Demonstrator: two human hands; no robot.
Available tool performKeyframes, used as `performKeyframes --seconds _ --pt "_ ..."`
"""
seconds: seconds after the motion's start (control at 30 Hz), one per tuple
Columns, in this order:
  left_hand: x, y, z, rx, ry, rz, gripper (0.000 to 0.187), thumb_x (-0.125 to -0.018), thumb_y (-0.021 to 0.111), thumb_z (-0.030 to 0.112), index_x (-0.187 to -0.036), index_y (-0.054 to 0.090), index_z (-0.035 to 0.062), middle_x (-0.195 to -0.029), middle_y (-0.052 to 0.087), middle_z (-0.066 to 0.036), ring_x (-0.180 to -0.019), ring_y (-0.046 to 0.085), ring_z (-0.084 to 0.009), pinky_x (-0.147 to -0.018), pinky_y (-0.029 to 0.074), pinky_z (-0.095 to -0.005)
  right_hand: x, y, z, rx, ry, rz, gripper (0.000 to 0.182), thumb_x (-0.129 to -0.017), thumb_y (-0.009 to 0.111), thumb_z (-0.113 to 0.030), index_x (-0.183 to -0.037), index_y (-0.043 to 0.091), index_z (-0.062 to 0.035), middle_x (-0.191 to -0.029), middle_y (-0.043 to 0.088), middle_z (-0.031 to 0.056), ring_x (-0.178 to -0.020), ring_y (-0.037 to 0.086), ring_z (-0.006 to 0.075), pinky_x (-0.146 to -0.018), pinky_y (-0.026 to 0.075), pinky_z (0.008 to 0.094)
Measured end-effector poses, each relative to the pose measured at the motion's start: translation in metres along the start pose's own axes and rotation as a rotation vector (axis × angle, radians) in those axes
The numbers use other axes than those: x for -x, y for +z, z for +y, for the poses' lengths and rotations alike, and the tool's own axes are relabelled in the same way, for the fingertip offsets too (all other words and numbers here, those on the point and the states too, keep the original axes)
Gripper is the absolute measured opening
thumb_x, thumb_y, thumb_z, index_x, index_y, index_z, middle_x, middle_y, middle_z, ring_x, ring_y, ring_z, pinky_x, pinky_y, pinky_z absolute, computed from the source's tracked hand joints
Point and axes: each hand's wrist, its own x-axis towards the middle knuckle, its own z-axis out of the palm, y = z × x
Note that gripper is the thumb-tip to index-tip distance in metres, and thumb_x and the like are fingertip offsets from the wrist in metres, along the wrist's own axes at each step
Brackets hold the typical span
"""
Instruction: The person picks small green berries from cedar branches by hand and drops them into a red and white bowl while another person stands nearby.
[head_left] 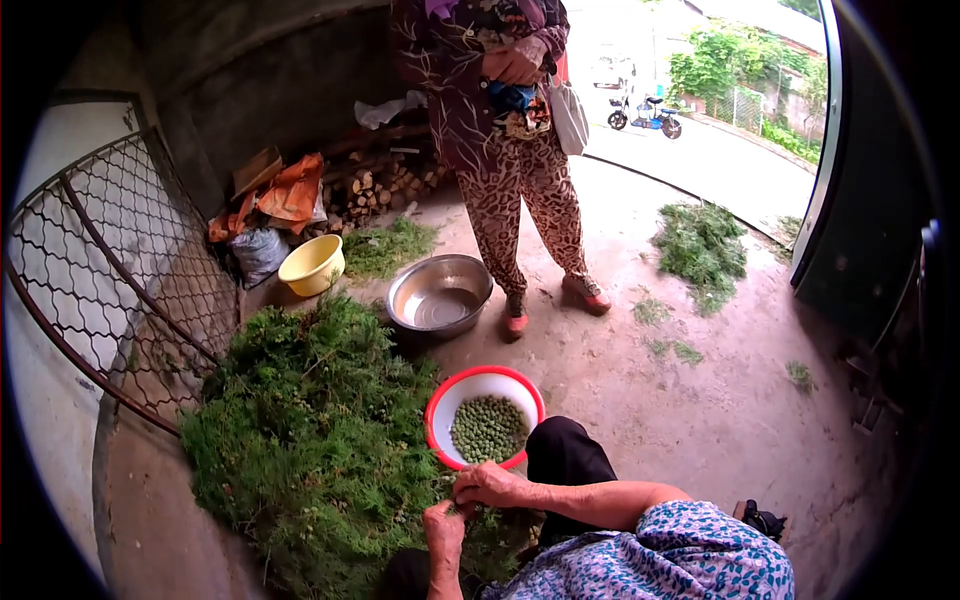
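Note:
My left hand, at the lower middle, is closed on a small green evergreen sprig, of which only a bit shows. My right hand meets it from the right, thumb and fingers pinched together at the sprig; what lies between those fingertips is too small to name. Just beyond the hands stands a white basin with a red rim, holding many small round green cones. Beside my left hand spreads a large heap of cut evergreen branches.
Another person stands ahead, hands clasped. A metal basin and a yellow tub sit beyond the heap. A wire mesh gate leans at the left. Loose greenery lies near the doorway; stacked firewood is behind.

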Motion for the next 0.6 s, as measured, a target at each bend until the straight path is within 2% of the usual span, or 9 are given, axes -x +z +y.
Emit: performKeyframes --seconds 0.07,0.1,0.17,0.2,0.23,0.33,0.4,0.47,0.6 --pt "0.002 0.002 0.004 0.255 -0.085 -0.012 0.020 -0.072 0.069 0.016 -0.075 0.062 -0.0022 -0.053 0.053 -0.007 -0.055 0.043 -0.0073 -0.053 0.039 -0.0279 0.002 0.000 -0.006 0.065 0.021 0.059 0.015 -0.077 0.061 -0.014 -0.087 0.061 -0.0022 -0.078 0.060 0.0081 -0.075 0.059 0.0199 -0.068 0.047 0.0320" --pt "0.001 0.002 0.005 0.255 -0.089 -0.012 0.020 -0.072 0.069 0.016 -0.075 0.062 -0.0022 -0.053 0.053 -0.007 -0.055 0.043 -0.0073 -0.053 0.039 -0.0279 0.002 -0.003 -0.010 0.063 0.024 0.058 0.015 -0.077 0.061 -0.014 -0.087 0.061 -0.0022 -0.078 0.060 0.0081 -0.075 0.059 0.0199 -0.068 0.047 0.0320" --pt "-0.001 -0.001 0.005 0.159 -0.120 0.041 0.018 -0.073 0.067 0.016 -0.075 0.063 -0.0017 -0.057 0.057 -0.008 -0.056 0.048 -0.0089 -0.055 0.040 -0.0271 0.003 -0.013 -0.018 -0.200 0.171 0.061 0.017 -0.083 0.058 -0.018 -0.089 0.059 -0.0022 -0.075 0.058 0.0048 -0.069 0.057 0.0140 -0.064 0.046 0.0292" --pt "-0.003 -0.004 0.011 0.036 -0.047 0.041 0.014 -0.071 0.065 0.008 -0.080 0.064 -0.0032 -0.065 0.062 -0.005 -0.056 0.055 -0.0106 -0.055 0.043 -0.0254 0.004 -0.018 -0.024 -0.361 0.221 0.090 0.018 -0.087 0.056 -0.020 -0.089 0.057 -0.0022 -0.072 0.056 0.0007 -0.066 0.054 0.0087 -0.060 0.045 0.0249" --pt "-0.011 0.002 -0.024 0.150 -0.031 0.059 0.015 -0.072 0.064 0.009 -0.082 0.064 -0.0028 -0.065 0.062 -0.005 -0.055 0.055 -0.0110 -0.055 0.044 -0.0255 0.004 -0.017 -0.020 -0.561 0.238 0.105 0.017 -0.087 0.056 -0.020 -0.089 0.056 -0.0030 -0.072 0.056 -0.0003 -0.065 0.053 0.0071 -0.059 0.044 0.0224" --pt "-0.008 -0.009 0.015 0.246 -0.151 -0.022 0.017 -0.073 0.060 0.013 -0.083 0.063 -0.0012 -0.068 0.060 -0.003 -0.062 0.053 -0.0096 -0.059 0.043 -0.0256 0.000 -0.018 -0.022 -0.959 0.239 0.272 0.013 -0.084 0.057 -0.016 -0.090 0.054 -0.0049 -0.076 0.060 0.0033 -0.065 0.056 0.0102 -0.060 0.047 0.0242" --pt "-0.004 -0.012 0.021 0.289 -0.134 0.077 0.021 -0.074 0.063 0.016 -0.083 0.062 -0.0024 -0.065 0.057 -0.003 -0.059 0.045 -0.0100 -0.057 0.038 -0.0269 -0.002 -0.018 -0.019 -0.987 0.319 0.326 0.013 -0.083 0.058 -0.017 -0.091 0.055 -0.0062 -0.074 0.059 0.0032 -0.063 0.056 0.0107 -0.056 0.046 0.0244" --pt "-0.003 -0.009 0.023 0.400 -0.322 0.164 0.025 -0.075 0.064 0.021 -0.087 0.062 -0.0011 -0.066 0.057 -0.003 -0.058 0.049 -0.0117 -0.057 0.039 -0.0263 -0.001 -0.015 -0.018 -1.032 0.431 0.362 0.011 -0.085 0.057 -0.016 -0.092 0.056 -0.0074 -0.072 0.059 0.0021 -0.061 0.055 0.0093 -0.052 0.043 0.0201" --pt "-0.001 -0.006 0.012 0.499 -0.232 0.105 0.023 -0.075 0.065 0.019 -0.089 0.062 0.0010 -0.071 0.060 -0.001 -0.056 0.049 -0.0088 -0.054 0.039 -0.0238 0.003 -0.012 -0.018 -1.003 0.447 0.296 0.009 -0.087 0.054 -0.015 -0.093 0.056 -0.0078 -0.078 0.057 -0.0007 -0.063 0.055 0.0068 -0.050 0.041 0.0178"
